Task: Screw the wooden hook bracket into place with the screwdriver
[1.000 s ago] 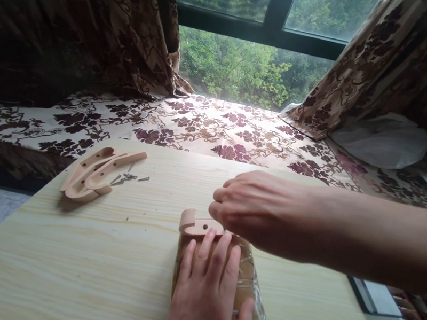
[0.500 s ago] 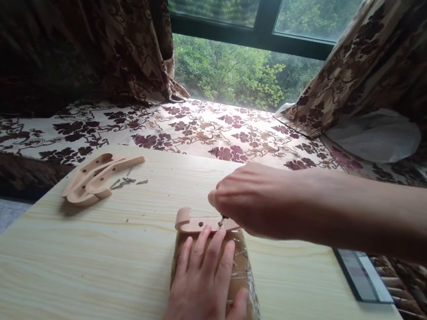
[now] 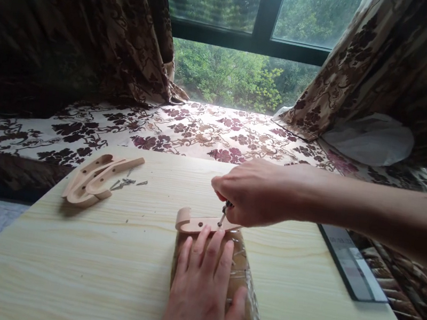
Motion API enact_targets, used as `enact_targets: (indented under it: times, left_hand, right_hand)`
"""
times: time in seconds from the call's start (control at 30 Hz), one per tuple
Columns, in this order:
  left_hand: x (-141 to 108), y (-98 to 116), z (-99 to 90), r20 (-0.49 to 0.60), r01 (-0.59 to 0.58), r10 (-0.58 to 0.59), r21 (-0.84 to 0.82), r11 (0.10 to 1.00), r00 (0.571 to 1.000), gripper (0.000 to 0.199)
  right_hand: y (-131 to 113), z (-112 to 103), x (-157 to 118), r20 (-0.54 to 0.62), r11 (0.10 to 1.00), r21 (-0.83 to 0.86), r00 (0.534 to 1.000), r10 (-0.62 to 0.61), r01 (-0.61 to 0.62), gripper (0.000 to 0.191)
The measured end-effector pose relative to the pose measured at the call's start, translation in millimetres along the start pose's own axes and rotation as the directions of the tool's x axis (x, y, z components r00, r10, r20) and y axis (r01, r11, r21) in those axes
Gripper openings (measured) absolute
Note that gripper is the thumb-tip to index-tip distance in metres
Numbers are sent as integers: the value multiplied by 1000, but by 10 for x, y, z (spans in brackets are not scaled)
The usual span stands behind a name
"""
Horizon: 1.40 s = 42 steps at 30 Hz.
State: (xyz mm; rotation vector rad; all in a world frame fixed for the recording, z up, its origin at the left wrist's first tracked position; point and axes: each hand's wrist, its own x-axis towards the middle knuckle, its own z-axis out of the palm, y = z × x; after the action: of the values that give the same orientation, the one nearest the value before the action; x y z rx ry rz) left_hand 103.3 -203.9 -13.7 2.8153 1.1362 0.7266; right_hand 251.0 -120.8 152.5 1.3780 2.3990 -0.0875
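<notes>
My left hand [image 3: 202, 293] lies flat with fingers spread on a brown board wrapped in clear plastic [image 3: 251, 306], fingertips touching a curved wooden hook [image 3: 192, 225] at its far end. Two dark holes show in the hook. My right hand [image 3: 249, 192] is closed around a screwdriver [image 3: 223, 215]; its handle is mostly hidden in the fist. The thin shaft points down, tilted, with its tip at the hook's right-hand hole. Whether a screw sits under the tip I cannot tell.
Several more wooden hooks [image 3: 92, 179] lie stacked at the table's left, beside loose screws [image 3: 124, 182]. A dark-framed flat device with a display [image 3: 354, 269] rests at the right edge of the pale wooden table [image 3: 98, 271]. Behind stands a flower-patterned window ledge [image 3: 218, 131].
My right fist has risen slightly and turned, so more of the screwdriver's shaft shows. My left hand stays in place on the board and hook. The view has shifted a little.
</notes>
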Motion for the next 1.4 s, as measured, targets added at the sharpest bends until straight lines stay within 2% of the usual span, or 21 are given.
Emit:
enact_targets:
  times: [0.13, 0.23, 0.3, 0.4, 0.47, 0.53, 0.6, 0.7, 0.87, 0.93, 1.07, 1.2, 1.27, 1.4]
  left_hand:
    - [3, -6, 5, 2, 5, -5, -5, 1000, 1000, 54]
    - [-3, -15, 15, 2, 1, -1, -2, 1000, 1000, 54]
    - [-7, -19, 18, -1, -5, 5, -3, 1000, 1000, 55]
    - [-5, -18, 16, 5, -10, 10, -3, 1000, 1000, 55]
    - [0, -14, 12, 12, -9, 9, -1, 1000, 1000, 55]
    - [5, -9, 9, 11, -5, 5, 0, 1000, 1000, 55]
    - [7, -4, 6, 3, -1, 1, 0, 1000, 1000, 55]
    - [5, 3, 5, -5, 4, -4, -3, 1000, 1000, 54]
    - [6, -6, 14, -8, 2, -2, 1, 1000, 1000, 55]
    - [11, -15, 17, -4, -5, 5, 3, 1000, 1000, 57]
    - [25, -15, 8, -1, 1, -1, -3, 1000, 1000, 55]
    - [32, 5, -9, -42, 8, -9, -22, 1000, 999, 52]
    - [29, 9, -14, -55, 11, -11, -18, 1000, 998, 51]
    - [12, 2, -18, -16, 8, -8, 0, 1000, 1000, 54]
  right_hand:
    - [-11, -8, -27, -11, 980, -103, 985, -173, 171, 14]
    - [-16, 35, -28, -63, 952, -149, 958, -279, 268, 15]
    - [-23, 64, -22, -58, 962, -145, 968, -243, 233, 15]
    - [-27, 85, -3, -25, 996, -76, 998, -51, 49, 12]
    - [-19, 82, 7, -18, 998, -33, 998, 55, -56, 16]
    - [-9, 60, -3, -16, 996, -12, 996, 92, -92, 19]
    - [-7, 21, -39, -5, 998, 1, 998, 57, -57, 17]
    - [-28, -42, -112, 41, 996, -31, 996, -76, 78, 8]
    - [-87, -71, -149, 1, 954, -120, 961, -275, 274, 15]
    - [-97, -55, -122, 13, 959, -110, 965, -261, 261, 16]
    - [-67, 12, -32, -31, 992, -60, 993, -112, 110, 14]
    - [-6, 49, 4, -56, 1000, -6, 998, 10, -10, 15]
    - [3, 23, -26, -28, 1000, -3, 1000, -1, 1, 9]
    - [-35, -57, -106, 27, 982, -89, 986, -162, 164, 9]
